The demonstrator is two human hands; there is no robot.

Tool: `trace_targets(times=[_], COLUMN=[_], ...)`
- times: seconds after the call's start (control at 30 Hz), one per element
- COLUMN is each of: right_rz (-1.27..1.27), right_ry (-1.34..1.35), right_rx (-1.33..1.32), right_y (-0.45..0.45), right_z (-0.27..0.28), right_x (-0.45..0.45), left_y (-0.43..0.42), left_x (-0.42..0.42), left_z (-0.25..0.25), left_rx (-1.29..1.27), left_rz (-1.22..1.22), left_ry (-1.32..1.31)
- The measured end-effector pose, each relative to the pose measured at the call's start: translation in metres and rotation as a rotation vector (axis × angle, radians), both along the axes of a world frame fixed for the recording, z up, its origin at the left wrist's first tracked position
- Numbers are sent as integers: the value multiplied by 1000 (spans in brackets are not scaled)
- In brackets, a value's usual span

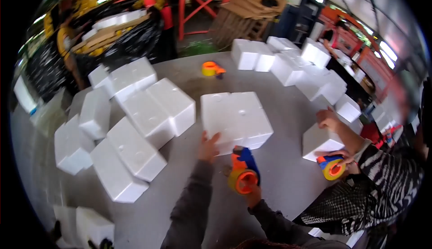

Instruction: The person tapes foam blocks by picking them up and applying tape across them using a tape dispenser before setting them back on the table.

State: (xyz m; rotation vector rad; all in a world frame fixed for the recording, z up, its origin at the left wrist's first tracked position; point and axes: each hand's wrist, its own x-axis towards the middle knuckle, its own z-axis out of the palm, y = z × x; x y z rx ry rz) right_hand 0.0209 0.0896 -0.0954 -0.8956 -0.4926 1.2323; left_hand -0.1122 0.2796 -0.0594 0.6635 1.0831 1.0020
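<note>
In the middle of the grey table (180,195) lies a white foam box (234,116). My left hand (208,147) touches the box's near left corner with its fingers apart. My right hand (253,194) is closed around an orange and blue tape dispenser (244,172) with a yellow roll. The dispenser's upper end is close to the near side of the box; whether it touches cannot be told. Most fingers of my right hand are hidden behind the dispenser.
More white foam boxes (155,107) stand at the left and others (288,67) at the back right. A second dispenser (209,68) lies at the table's far side. At the right, a co-worker (382,172) holds a box and a dispenser. Other people stand behind.
</note>
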Motion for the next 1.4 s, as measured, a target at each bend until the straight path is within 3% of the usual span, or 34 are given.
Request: trace_targets(times=[0.03, 0.07, 0.1, 0.17, 0.3, 0.37, 0.43, 0.47, 0.53, 0.57, 0.63, 0.77, 0.87, 0.9, 0.93, 0.97, 1.0, 1.03, 1.07, 1.1, 1.13, 1.17, 1.3, 1.37, 1.4], right_rz=[-21, -41, -55, -77, -48, 255, 601, 503, 312, 301, 356, 432, 519, 491, 489, 482, 451, 407, 353, 255, 299, 354, 235, 302, 244], right_ry=[-1, -2, 2, 18, 133, 426, 705, 630, 463, 435, 480, 580, 738, 330, 328, -125, -278, -436, -591, -278, 14, 312, 264, 157, 191], right_rx=[0, 3, 5, 3, 22, 123, 307, 289, 228, 191, 210, 50, -152, -117, -113, -44, 13, 64, 106, 131, 235, 318, 398, 372, 307], right_y=[9, 20, 32, 58, 109, 127, 123, 112, 86, 69, 30, -63, -97, -105, -107, -111, -111, -110, -110, -111, -117, -122, -148, -158, -155], right_z=[-5, -8, -14, -21, -37, -82, -73, -63, -19, -23, -34, -39, -39, -24, -17, -10, -6, -2, 2, 0, 6, 11, 29, 34, 4], right_x=[-1, -2, -3, -2, 1, 17, 11, 12, 14, 21, 35, 82, 117, 117, 117, 118, 118, 118, 117, 118, 122, 125, 112, 104, 104], left_y=[7, 6, 7, 12, 29, 21, 19, 10, -27, -48, -112, -251, -344, -365, -370, -375, -381, -385, -382, -379, -371, -353, -292, -282, -287], left_x=[-13, -23, -35, -50, -59, -56, -59, -65, -64, -61, -46, -21, 29, 47, 60, 59, 57, 21, -9, -39, -62, -79, -84, -78, -76], left_z=[-16, 16, 27, 45, 35, 32, 10, -4, -6, -3, 32, -3, -32, -47, -49, -54, -58, -52, -39, -24, -3, 2, 35, 44, 42], left_rx=[96, 44, 85, 55, 28, -64, -95, -14, 355, 424, 89, 147, 146, 166, -55, -168, -272, -14, 203, 427, 599, 650, 266, 36, 37], left_rz=[-53, -75, -121, -169, -334, -282, -181, -194, -346, -368, -222, -127, -42, -24, 217, 324, 447, 76, -32, -97, 103, 164, 364, 217, 210], left_ry=[-68, -28, -129, -88, -66, -37, -95, -40, 373, 464, 189, 232, 438, 515, 363, 277, 189, 528, 708, 893, 919, 851, 271, 216, 213])
